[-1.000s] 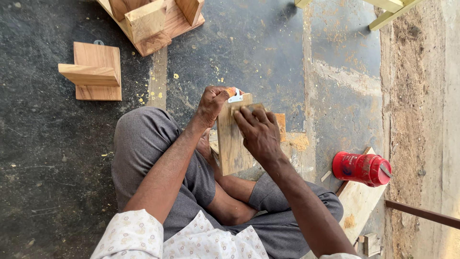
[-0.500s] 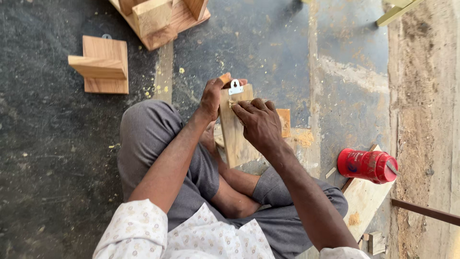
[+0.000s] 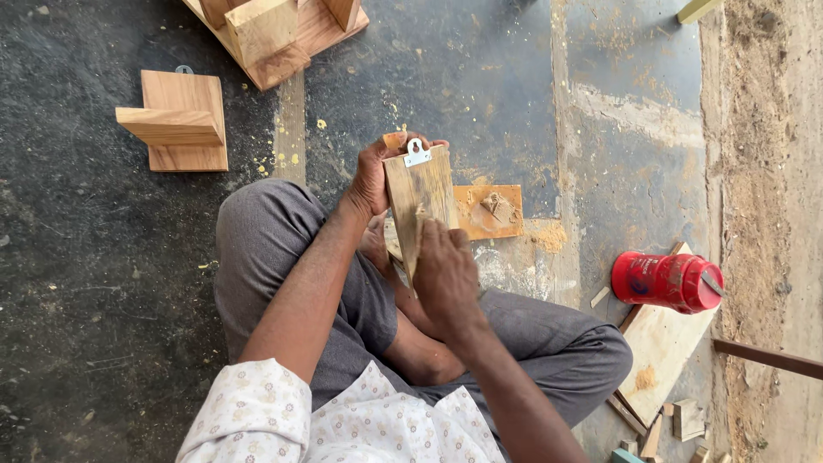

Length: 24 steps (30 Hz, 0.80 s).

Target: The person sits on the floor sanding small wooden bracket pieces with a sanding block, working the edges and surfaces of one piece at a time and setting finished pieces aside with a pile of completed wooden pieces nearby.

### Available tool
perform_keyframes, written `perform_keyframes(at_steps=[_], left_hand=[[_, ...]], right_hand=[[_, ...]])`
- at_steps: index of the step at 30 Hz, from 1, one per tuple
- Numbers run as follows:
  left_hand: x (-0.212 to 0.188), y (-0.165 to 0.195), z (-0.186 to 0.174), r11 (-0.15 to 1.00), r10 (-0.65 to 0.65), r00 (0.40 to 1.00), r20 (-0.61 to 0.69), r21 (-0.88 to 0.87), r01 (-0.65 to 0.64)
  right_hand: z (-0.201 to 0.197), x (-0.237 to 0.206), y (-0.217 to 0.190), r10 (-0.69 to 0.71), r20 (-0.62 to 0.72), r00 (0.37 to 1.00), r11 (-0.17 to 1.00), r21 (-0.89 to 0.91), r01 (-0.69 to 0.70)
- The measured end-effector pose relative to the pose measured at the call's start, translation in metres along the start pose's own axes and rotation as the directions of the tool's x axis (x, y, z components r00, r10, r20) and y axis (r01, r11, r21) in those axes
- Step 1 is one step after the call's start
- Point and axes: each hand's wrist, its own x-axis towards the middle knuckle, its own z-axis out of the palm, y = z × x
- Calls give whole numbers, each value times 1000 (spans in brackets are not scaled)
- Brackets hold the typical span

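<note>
While left hand (image 3: 370,182) grips its edge, right hand (image 3: 444,276) rubs wooden board (image 3: 420,199).

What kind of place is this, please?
Probably a small woodworking workshop, with work done on the floor. A wooden board is held in both hands, finished wooden brackets lie nearby, and sawdust is scattered on the concrete floor.

We see a dark, rough concrete floor (image 3: 77,283) speckled with pale sawdust, with a smoother grey patch (image 3: 634,103) toward the right and a strip of sandy brown ground (image 3: 763,171) along the right edge. On the dark floor rests a small L-shaped shelf of light brown wood (image 3: 178,124), and near it, at the top edge, a larger assembly of light wooden blocks (image 3: 279,30). Daylight falls evenly, with soft shadows.
</note>
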Motion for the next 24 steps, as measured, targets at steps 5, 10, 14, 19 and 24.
perform_keyframes(at_steps=[5,10,14,19,24], left_hand=[[-7,-4,-1,995,-19,995,-101,-102,9],[4,-4,-1,992,-19,993,-114,120,33],[29,-5,-4,975,-154,984,-91,146,167],[55,-15,-10,932,-345,937,-50,96,348],[67,-22,-18,922,-356,933,-42,143,359]], right_hand=[[16,-16,-44,-90,2,996,945,-315,86],[-42,-14,9,79,180,980,979,173,-110],[-65,18,56,-475,-49,879,869,-184,459],[-59,41,67,-672,98,734,686,-291,667],[-74,26,83,-506,399,765,713,-305,631]])
